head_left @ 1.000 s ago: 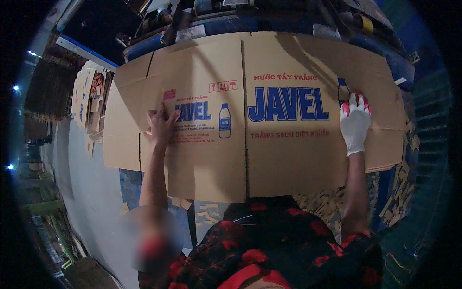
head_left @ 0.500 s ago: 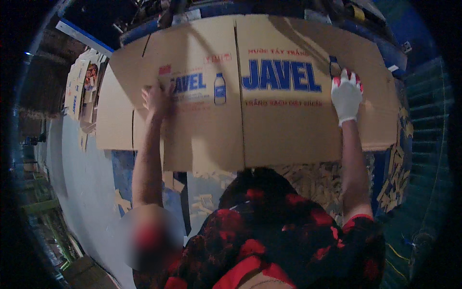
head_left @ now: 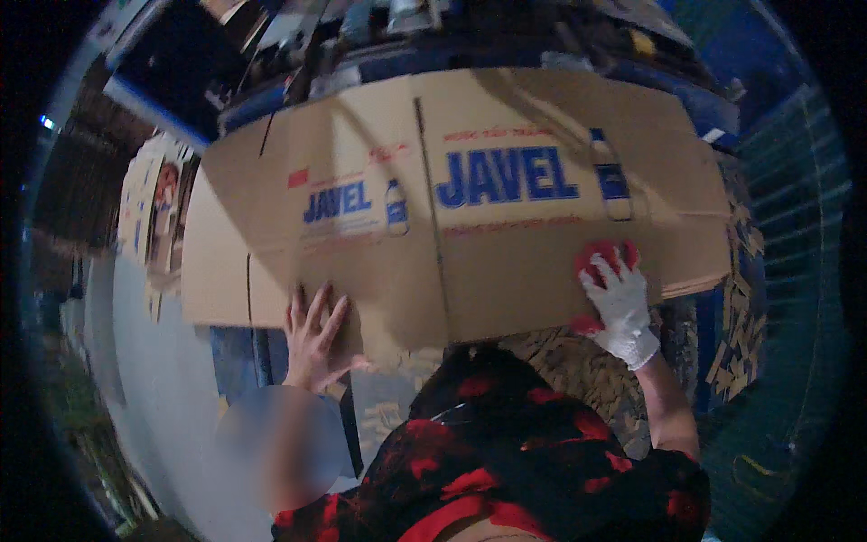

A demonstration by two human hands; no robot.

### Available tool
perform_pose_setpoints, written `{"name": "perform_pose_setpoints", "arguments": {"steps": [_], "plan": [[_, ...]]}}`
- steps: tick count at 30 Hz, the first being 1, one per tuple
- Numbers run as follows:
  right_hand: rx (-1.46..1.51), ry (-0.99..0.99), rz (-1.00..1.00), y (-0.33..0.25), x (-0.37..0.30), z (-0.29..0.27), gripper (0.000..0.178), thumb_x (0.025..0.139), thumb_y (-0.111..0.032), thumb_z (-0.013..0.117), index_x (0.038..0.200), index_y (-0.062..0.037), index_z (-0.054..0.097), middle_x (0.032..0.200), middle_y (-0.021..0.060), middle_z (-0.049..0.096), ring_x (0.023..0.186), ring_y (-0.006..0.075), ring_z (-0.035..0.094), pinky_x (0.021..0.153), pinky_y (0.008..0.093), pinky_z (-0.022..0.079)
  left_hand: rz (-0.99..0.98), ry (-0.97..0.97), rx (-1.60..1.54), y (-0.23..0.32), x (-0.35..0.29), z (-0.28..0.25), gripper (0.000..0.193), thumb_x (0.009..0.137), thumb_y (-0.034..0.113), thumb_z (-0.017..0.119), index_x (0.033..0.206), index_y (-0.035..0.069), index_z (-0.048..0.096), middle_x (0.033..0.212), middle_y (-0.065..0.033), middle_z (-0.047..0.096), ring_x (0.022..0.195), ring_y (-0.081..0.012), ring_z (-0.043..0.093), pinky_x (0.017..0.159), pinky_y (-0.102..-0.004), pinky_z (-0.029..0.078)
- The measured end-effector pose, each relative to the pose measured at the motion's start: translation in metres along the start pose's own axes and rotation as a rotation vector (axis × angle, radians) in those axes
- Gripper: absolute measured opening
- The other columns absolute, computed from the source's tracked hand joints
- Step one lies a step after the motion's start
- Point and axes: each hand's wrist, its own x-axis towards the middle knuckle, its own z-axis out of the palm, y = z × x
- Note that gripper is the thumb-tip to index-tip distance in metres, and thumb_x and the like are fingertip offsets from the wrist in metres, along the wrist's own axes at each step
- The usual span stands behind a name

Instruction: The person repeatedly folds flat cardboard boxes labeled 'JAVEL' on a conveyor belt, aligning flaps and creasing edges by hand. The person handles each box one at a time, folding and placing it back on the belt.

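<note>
A large flat sheet of brown cardboard [head_left: 506, 271], scored into panels and slotted, lies across in front of me. Blue and red print and bottle pictures mark its two middle panels. My left hand [head_left: 314, 336], bare, rests at the near edge on the left, fingers spread on the sheet and thumb out to the side. At the near edge on the right, my right hand [head_left: 619, 303] wears a white knit glove with red fingertips. Its fingers lie apart on top of the cardboard, with the thumb close to the edge.
Dark blue machinery [head_left: 361, 68] stands along the far side of the sheet. Cardboard scraps [head_left: 578, 370] are heaped below the near edge and at the right [head_left: 741, 307]. A stack of printed cardboard [head_left: 149, 212] stands at the left, by the grey floor [head_left: 172, 388].
Both hands have come back toward me, from the printed middle of the cardboard to its near edge. The whole scene sits lower in view, showing more of the machinery.
</note>
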Motion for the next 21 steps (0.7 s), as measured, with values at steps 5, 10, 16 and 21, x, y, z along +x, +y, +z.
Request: {"name": "perform_pose_setpoints", "arguments": {"steps": [5, 10, 16, 21], "plan": [[-0.028, 0.093, -0.064, 0.011, 0.015, 0.005, 0.071, 0.068, -0.048, 0.072, 0.125, -0.011, 0.054, 0.129, 0.0136, 0.049, 0.126, 0.036, 0.04, 0.109, 0.0559, 0.022, 0.017, 0.198, -0.154, -0.02, -0.008, 0.025, 0.083, 0.075, 0.064, 0.059, 0.132, 0.004, 0.049, 0.134, -0.0183, 0.047, 0.125, -0.0454, 0.041, 0.101, -0.0568, 0.031], [-0.073, 0.158, -0.072, 0.03, 0.058, 0.002, 0.07, 0.071, -0.051, 0.068, 0.126, -0.0115, 0.053, 0.128, 0.0107, 0.05, 0.124, 0.0308, 0.043, 0.11, 0.0529, 0.02, 0.013, 0.278, -0.255, -0.033, 0.049, 0.016, 0.075, 0.086, 0.062, 0.045, 0.131, 0.002, 0.049, 0.131, -0.0198, 0.05, 0.123, -0.0432, 0.044, 0.102, -0.0527, 0.033], [-0.07, 0.244, -0.108, 0.054, 0.097, 0.001, 0.063, 0.071, -0.044, 0.069, 0.122, -0.0091, 0.056, 0.128, 0.0106, 0.05, 0.119, 0.0327, 0.047, 0.098, 0.0509, 0.035, 0.057, 0.204, -0.041, -0.04, 0.083, 0.03, 0.078, 0.083, 0.068, 0.042, 0.129, 0.006, 0.053, 0.132, -0.016, 0.05, 0.124, -0.0418, 0.042, 0.1, -0.0571, 0.03], [-0.079, 0.143, -0.102, 0.07, 0.112, -0.009, 0.066, 0.07, -0.049, 0.07, 0.121, -0.0102, 0.055, 0.122, 0.0086, 0.053, 0.116, 0.0305, 0.049, 0.101, 0.0516, 0.035, 0.034, 0.211, -0.1, -0.035, 0.091, 0.037, 0.078, 0.081, 0.07, 0.043, 0.128, 0.008, 0.055, 0.133, -0.0143, 0.05, 0.124, -0.0417, 0.042, 0.098, -0.0575, 0.029]]}}
